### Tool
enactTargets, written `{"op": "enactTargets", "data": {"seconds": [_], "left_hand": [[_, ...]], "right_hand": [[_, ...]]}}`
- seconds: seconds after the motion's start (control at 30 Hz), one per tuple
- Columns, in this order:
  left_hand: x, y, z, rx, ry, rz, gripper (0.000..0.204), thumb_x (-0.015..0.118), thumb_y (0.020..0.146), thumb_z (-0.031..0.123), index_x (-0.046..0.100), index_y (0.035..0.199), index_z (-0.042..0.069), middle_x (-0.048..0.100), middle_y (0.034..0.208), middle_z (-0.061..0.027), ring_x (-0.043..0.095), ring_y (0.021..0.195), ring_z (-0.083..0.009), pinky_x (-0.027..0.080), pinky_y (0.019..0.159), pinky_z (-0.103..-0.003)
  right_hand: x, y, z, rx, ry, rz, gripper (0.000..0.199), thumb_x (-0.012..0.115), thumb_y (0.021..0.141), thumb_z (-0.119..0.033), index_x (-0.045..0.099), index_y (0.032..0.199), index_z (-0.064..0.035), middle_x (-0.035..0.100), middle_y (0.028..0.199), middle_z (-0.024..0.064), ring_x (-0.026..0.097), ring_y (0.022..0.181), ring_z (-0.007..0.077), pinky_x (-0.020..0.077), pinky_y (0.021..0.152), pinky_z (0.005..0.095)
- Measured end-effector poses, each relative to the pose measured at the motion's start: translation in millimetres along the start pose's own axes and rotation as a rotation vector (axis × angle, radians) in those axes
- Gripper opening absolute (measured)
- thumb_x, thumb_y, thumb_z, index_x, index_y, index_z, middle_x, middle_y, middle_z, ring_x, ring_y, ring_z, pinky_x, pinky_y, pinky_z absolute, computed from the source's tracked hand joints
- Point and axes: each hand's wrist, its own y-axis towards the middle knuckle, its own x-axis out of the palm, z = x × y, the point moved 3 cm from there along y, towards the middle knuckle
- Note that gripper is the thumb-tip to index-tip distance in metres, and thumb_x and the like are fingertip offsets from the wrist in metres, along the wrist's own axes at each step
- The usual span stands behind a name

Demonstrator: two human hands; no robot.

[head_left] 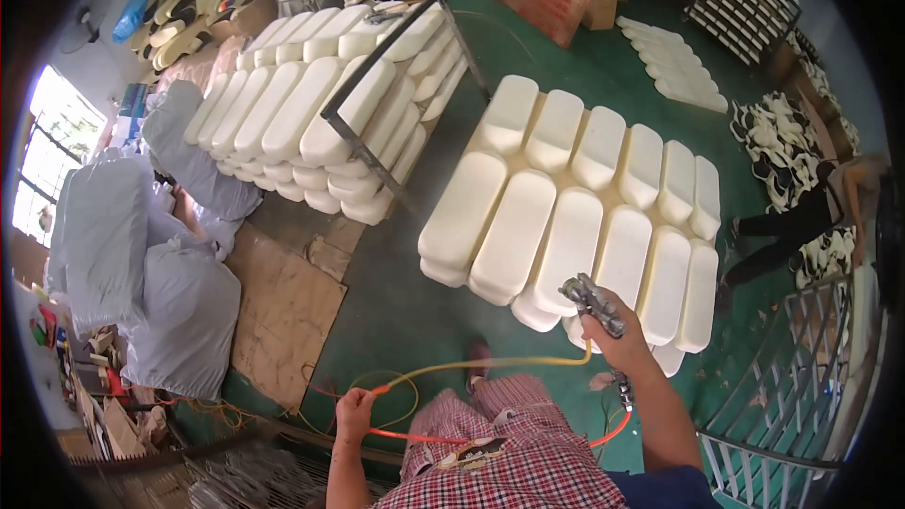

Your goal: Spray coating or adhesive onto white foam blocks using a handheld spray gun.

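Spray gun [589, 300] is sitting clenched in the right hand [615, 337], pointing at the near cream foam blocks [575, 217] (two rows on a rack). Left hand [354, 412] is gripping the orange hose [415, 436] low down.

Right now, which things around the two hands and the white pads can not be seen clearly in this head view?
- Spray gun: the right hand covers its grip, so the trigger is hidden.
- Hoses: the part inside the left hand is hidden.
- White foam pads: only the top layer shows; lower layers are mostly covered.
- Spray itself: too faint to tell.
- Person at the right: bent and blurred by the fisheye rim.
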Motion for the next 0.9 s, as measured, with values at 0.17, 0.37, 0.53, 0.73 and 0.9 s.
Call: {"op": "enactTargets", "data": {"seconds": [0.17,0.37,0.53,0.73,0.9], "left_hand": [[0.8,46.4,12.9,0.088,-0.052,-0.094,0.024,0.058,0.088,0.020,0.060,0.076,0.000,0.050,0.055,-0.0034,0.047,0.051,-0.0101,0.038,0.048,-0.029],[5.0,79.8,3.4,0.030,0.112,-0.344,0.038,0.049,0.092,0.034,0.060,0.075,0.001,0.054,0.059,-0.0099,0.055,0.056,-0.0189,0.043,0.056,-0.033],[50.3,112.6,51.2,-0.033,-0.098,-0.565,0.043,0.045,0.093,0.040,0.062,0.093,0.001,0.063,0.075,-0.0071,0.059,0.072,-0.0188,0.046,0.069,-0.033],[190.2,115.5,90.7,0.284,-0.272,-0.779,0.042,0.044,0.097,0.035,0.057,0.117,0.000,0.063,0.109,-0.0126,0.056,0.108,-0.0219,0.040,0.097,-0.033],[247.3,78.0,71.1,0.310,-0.213,-0.964,0.048,0.042,0.096,0.043,0.056,0.118,0.002,0.061,0.113,-0.0151,0.056,0.110,-0.0253,0.041,0.095,-0.034]], "right_hand": [[0.4,29.1,-18.1,-0.062,-0.049,0.225,0.042,0.065,0.085,-0.012,0.053,0.124,-0.0023,0.062,0.086,0.0022,0.057,0.069,0.0084,0.0493,0.064,0.0239],[35.8,21.7,-48.9,0.053,-0.019,0.076,0.040,0.062,0.087,-0.010,0.052,0.124,-0.0011,0.063,0.089,0.0028,0.058,0.070,0.0085,0.0506,0.065,0.0240],[37.0,19.1,-46.9,-0.006,-0.116,0.247,0.044,0.064,0.085,-0.012,0.052,0.126,-0.0011,0.064,0.089,0.0034,0.059,0.071,0.0090,0.0513,0.066,0.0243],[66.8,-1.7,-67.7,0.001,-0.131,0.168,0.046,0.064,0.085,-0.011,0.051,0.127,-0.0013,0.065,0.091,0.0041,0.060,0.071,0.0096,0.0521,0.067,0.0251],[61.0,-18.4,-70.0,0.124,-0.124,0.200,0.045,0.063,0.085,-0.009,0.050,0.127,-0.0003,0.064,0.091,0.0052,0.061,0.071,0.0107,0.0534,0.063,0.0263]]}}
